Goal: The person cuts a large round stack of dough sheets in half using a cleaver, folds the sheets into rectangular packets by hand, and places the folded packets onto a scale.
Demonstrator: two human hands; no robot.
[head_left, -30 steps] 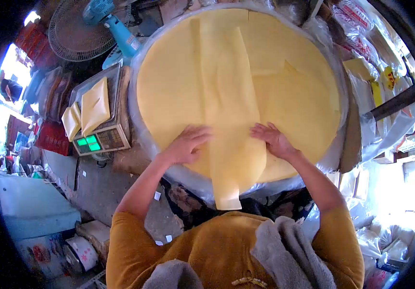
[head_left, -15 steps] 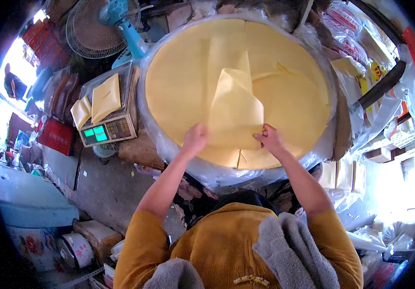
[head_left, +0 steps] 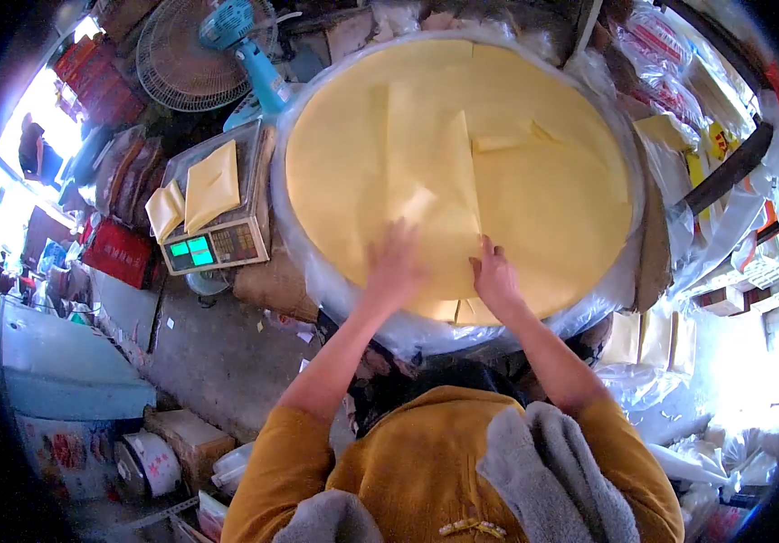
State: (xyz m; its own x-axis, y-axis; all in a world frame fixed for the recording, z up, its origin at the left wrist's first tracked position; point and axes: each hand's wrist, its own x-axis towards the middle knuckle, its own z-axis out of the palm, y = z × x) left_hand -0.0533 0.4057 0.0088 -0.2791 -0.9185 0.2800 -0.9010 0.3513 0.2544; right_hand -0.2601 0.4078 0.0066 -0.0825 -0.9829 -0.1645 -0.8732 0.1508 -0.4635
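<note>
A wide round stack of thin, pale yellow sheets lies in front of me on clear plastic. On top, a folded strip of the yellow sheet runs towards me, with a slanting edge on its right side. My left hand is blurred, its fingers stretched out flat over the near part of this strip. Beside the strip's right edge rests my right hand, fingers pointing away from me and the thumb apart from the forefinger. Neither hand shows anything gripped. A small slit shows at the stack's near rim.
Left of the stack, a scale with a green display bears two folded yellow pieces. Behind it stands a blue fan. Wrapped yellow packs sit at the lower right. A dark bar juts in at the right.
The raised flap of the folded sheet now lies flat. My left hand has gone from a fist to stretched fingers and moved inward over the sheet. My right hand has loosened its pinch.
</note>
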